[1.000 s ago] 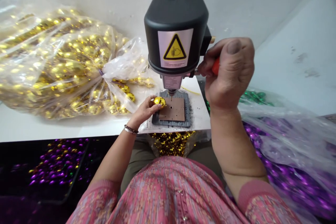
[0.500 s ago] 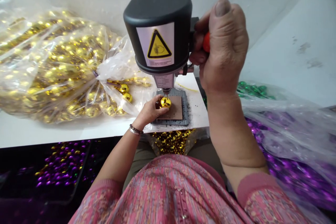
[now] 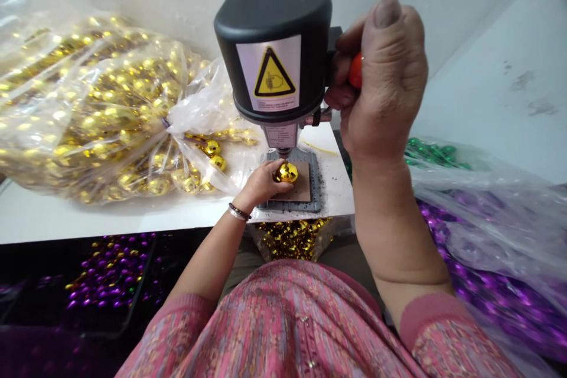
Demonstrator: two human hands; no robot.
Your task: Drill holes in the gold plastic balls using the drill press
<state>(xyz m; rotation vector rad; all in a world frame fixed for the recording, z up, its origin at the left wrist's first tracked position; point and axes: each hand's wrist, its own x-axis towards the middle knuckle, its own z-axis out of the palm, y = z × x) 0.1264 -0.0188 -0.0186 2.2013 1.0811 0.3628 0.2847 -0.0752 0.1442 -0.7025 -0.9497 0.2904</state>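
1. The left hand (image 3: 262, 183) pinched a gold ball (image 3: 288, 173) between thumb and fingers; the right hand (image 3: 385, 80) was closed round a red knob (image 3: 355, 70), well apart from the left.
2. The ball sat on a brown board (image 3: 303, 190), just under the chuck (image 3: 285, 152) of a black machine (image 3: 275, 41). Whether a bit touched the ball could not be told.
3. Good work here seemed to call for the ball centred under the chuck, pressed firmly against the board so it could not spin, with the fingertips low on its sides. An even, unhurried pull on the knob looked safer than a jerk.
4. The board lay on a grey base (image 3: 315, 177), with dark crumbs around it on the white worktop (image 3: 186, 217); brushing them from under the ball would likely help it seat.
5. Farther out, a tied bag of gold balls (image 3: 97, 118) lay left, purple beads (image 3: 500, 301) right.
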